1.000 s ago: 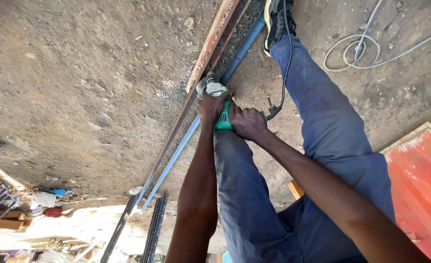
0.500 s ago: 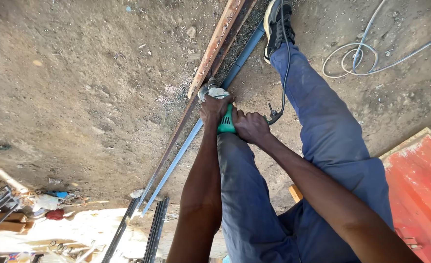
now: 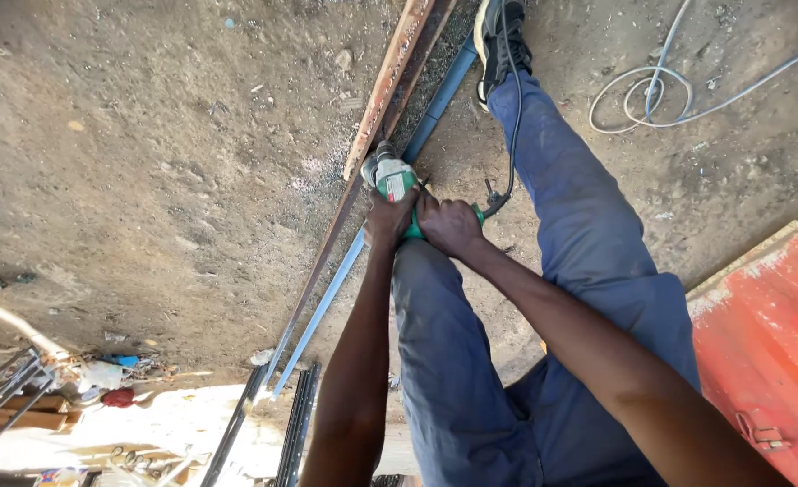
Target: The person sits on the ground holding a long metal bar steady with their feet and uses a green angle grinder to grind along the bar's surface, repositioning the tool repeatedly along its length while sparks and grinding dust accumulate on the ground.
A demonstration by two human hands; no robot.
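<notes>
Rusty steel bar (image 3: 390, 90) lay diagonally on dirt ground (image 3: 146, 162), blue tube (image 3: 327, 302) just beside.
Green angle grinder (image 3: 392, 180) pressed against bar.
Left hand (image 3: 390, 219) clenched round grinder's front.
Right hand (image 3: 448, 225) clenched round rear handle.
Black cord (image 3: 511, 108) ran over blue trouser leg (image 3: 579, 207).
Red panel (image 3: 769, 334) far right.

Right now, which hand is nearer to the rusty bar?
Left. The left hand grips the grinder front, beside the rusty bar; the right hand holds the rear, farther away.
</notes>
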